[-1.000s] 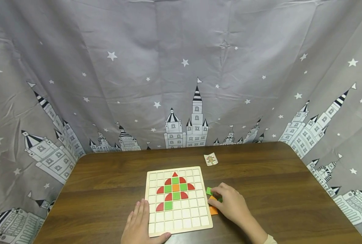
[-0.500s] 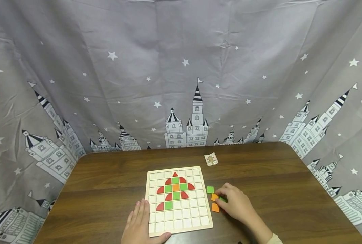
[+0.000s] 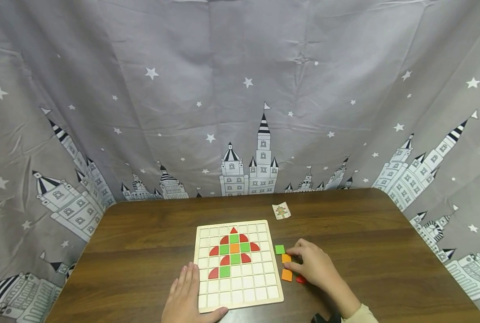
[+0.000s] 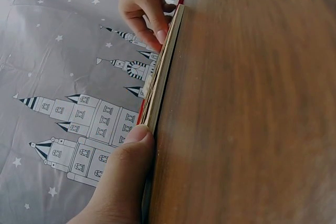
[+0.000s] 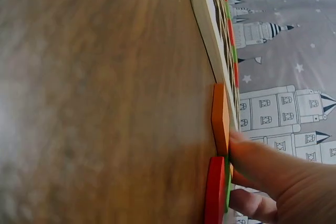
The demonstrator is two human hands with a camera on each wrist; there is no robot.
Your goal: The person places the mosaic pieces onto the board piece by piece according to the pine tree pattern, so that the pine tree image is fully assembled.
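Note:
A square wooden grid board [image 3: 240, 296] lies on the table, holding red, green and orange tiles in its middle and upper cells. My left hand [image 3: 185, 294] rests along its left side with straight fingers, thumb at the near edge. To the right of the board, my right hand [image 3: 314, 264] pinches an orange square tile [image 3: 286, 259] between thumb and index finger. Just beyond is a green square tile [image 3: 279, 249]; nearer me is another orange square tile [image 3: 287, 275]. A red tile [image 3: 301, 279] shows partly under the hand, and a green tile [image 5: 227, 184] edges out beside it in the right wrist view.
A small pattern card [image 3: 281, 211] lies behind the board's far right corner. The brown wooden table [image 3: 143, 251] ends at a grey curtain [image 3: 175, 125] printed with castles and stars. A black object [image 3: 322, 318] shows beside the right forearm.
My right hand has shifted slightly right and away from me. The orange tiles now stand clear of the board, lined up straighter, and the red tile has come into sight. The left hand stays put.

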